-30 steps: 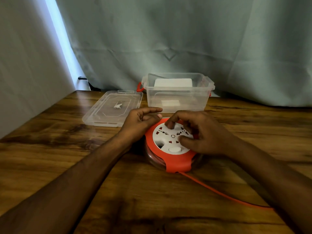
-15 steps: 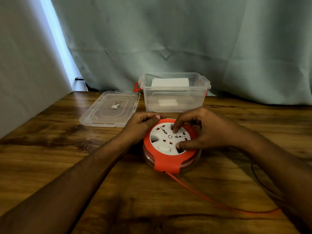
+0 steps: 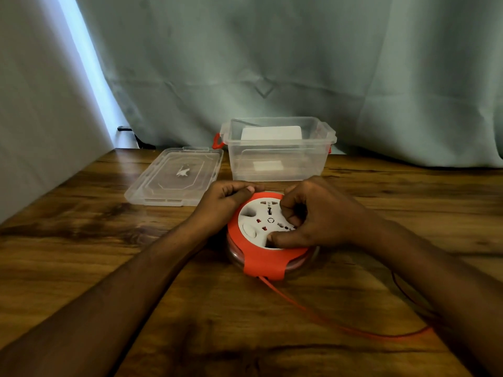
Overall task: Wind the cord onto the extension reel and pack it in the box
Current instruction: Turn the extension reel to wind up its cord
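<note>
Lying flat at far left of the wooden surface, a clear lid sits just beside the box, top side up. Pale curtain hangs behind everything.

Left hand: curled, fingers bent in, thumb and forefinger pinched against the far-left rim of the reel. Forearm runs in from the lower left corner.

Reel: round, orange casing, white socket face on top, resting flat on the surface in the middle, near the box but apart from it. Orange coils visible through the clear lower rim.

Box: clear plastic, open, upright at the back just behind the reel, red latch on its left end. White shape shows through its walls; cannot tell what it is.

Right hand: closed over the right part of the socket face, thumb pressed at the near edge, fingertips dug into the white disc.

Cord: orange, leaves the reel's near tab, trails right across the surface, passes under the right forearm. End hidden.
</note>
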{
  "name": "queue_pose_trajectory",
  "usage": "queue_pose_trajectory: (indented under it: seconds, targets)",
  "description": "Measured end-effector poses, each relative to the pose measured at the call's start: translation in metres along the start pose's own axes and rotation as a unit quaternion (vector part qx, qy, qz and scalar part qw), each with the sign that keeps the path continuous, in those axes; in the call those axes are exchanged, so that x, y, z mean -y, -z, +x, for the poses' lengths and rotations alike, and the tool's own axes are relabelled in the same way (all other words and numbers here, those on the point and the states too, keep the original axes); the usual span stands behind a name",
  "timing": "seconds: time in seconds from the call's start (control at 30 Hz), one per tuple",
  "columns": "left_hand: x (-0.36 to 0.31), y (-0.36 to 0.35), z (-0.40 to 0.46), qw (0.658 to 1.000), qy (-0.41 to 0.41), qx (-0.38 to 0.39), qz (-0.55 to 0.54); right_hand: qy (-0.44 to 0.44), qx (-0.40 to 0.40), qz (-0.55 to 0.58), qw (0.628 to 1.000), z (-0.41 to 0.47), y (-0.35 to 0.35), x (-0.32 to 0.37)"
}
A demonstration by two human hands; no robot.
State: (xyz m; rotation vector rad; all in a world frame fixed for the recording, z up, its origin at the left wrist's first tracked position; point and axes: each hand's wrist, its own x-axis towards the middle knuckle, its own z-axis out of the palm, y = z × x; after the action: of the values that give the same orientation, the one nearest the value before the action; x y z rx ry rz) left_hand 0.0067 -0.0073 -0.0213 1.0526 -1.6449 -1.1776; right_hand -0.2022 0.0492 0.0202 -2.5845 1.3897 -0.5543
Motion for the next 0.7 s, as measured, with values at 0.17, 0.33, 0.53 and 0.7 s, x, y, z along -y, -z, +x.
queue_pose_trajectory:
  seconds: [0.17,0.33,0.53,0.7]
  targets:
    - [0.001,0.001,0.0,1.0,-0.006,0.004,0.008,-0.058,-0.013,-0.061,0.996,0.0,0.0,0.013]
    - [0.001,0.001,-0.001,1.0,-0.009,0.006,-0.004,-0.076,-0.068,-0.125,0.987,0.002,-0.014,0.025]
    - [0.001,0.003,0.0,1.0,-0.006,0.007,-0.004,0.019,-0.142,-0.105,0.984,-0.002,-0.015,0.014]
    - [-0.002,0.001,-0.001,1.0,-0.002,0.007,0.013,0.031,-0.033,-0.016,0.999,-0.004,0.004,-0.005]
